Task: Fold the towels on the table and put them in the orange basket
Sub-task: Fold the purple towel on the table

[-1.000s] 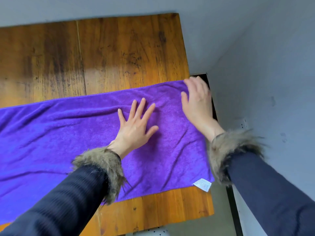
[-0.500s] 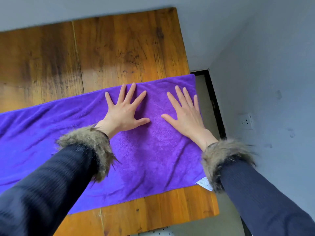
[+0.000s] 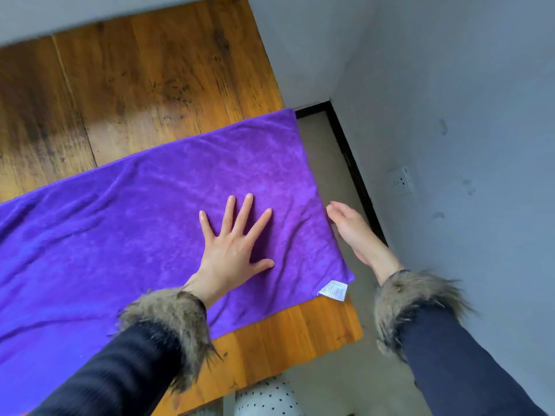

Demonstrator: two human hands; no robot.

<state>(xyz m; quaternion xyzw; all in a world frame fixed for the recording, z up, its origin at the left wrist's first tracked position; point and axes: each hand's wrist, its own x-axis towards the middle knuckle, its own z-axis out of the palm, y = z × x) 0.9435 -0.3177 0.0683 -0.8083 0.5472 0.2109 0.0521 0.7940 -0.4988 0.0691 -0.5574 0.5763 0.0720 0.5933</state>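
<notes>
A person's left hand (image 3: 232, 247) lies flat at the centre of the frame, its 5 fingers spread wide and pressed on a purple towel (image 3: 126, 232), while the right hand (image 3: 353, 232) sits at the towel's right edge, off the table's side, fingers relaxed and holding nothing (whether its fingertips touch the cloth cannot be told). Both wrists end in fur cuffs on dark sleeves. The towel stretches unfolded across the wooden table (image 3: 135, 94) from the left edge of the frame to the table's right side, a white care label (image 3: 333, 290) at its lower right corner. A wall socket (image 3: 401, 182) shows at right.
</notes>
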